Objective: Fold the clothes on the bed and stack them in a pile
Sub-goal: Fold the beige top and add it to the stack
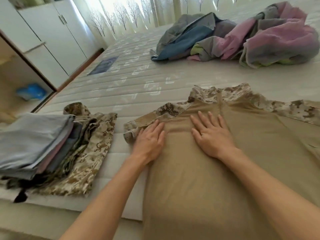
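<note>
So the tan shirt (199, 170) with camo sleeves lies flat at the near edge of the bed (138, 78), left hand (149, 142) and right hand (213, 135) pressing on it, fingers straight and slightly apart. Pile (43, 148) sits left, loose clothes (242, 38) far right, white wardrobe (52, 35) beyond.

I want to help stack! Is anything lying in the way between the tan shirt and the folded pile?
No. Only bare mattress lies between the tan shirt and the pile. Both hands, left hand and right hand, rest flat on it.
</note>
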